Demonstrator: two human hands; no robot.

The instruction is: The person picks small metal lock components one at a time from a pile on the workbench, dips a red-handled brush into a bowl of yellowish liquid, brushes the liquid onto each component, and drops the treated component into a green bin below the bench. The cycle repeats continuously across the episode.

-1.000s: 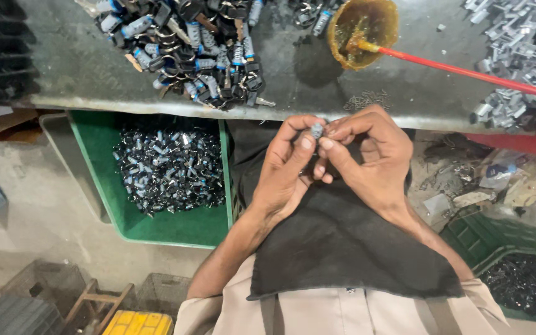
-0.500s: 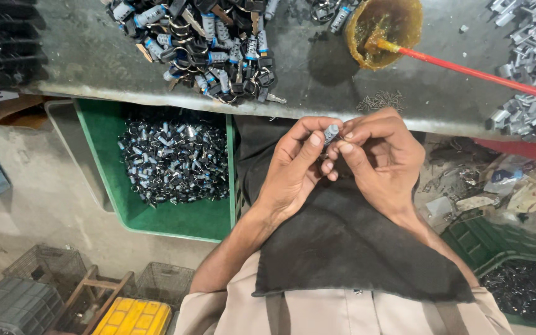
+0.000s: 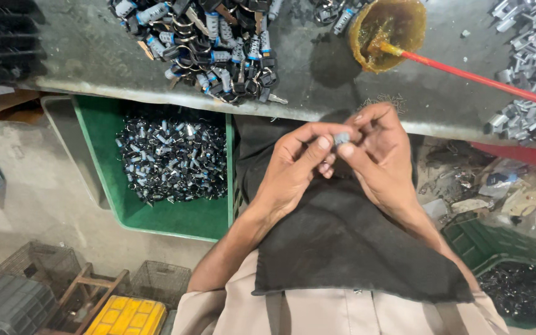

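Grey workbench [image 3: 317, 74] carries a heap of small metal-and-black parts [image 3: 212, 43], an amber bowl [image 3: 387, 31] with a red-handled brush [image 3: 466, 75], silver pieces [image 3: 528, 68] at right, dark tubes [image 3: 1, 43] at left.

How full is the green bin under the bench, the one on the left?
Partly full. The green bin holds a pile of small metal parts towards its far side; bare green floor shows along the near edge.

Bare bench top [image 3: 317, 68] lies open just ahead of both hands [image 3: 336, 158], between the heap of small parts [image 3: 212, 43] on the left and the glue bowl [image 3: 387, 31] on the right. The red stick [image 3: 473, 77] bars the right side. The green bin [image 3: 156, 211] below left is part-filled.
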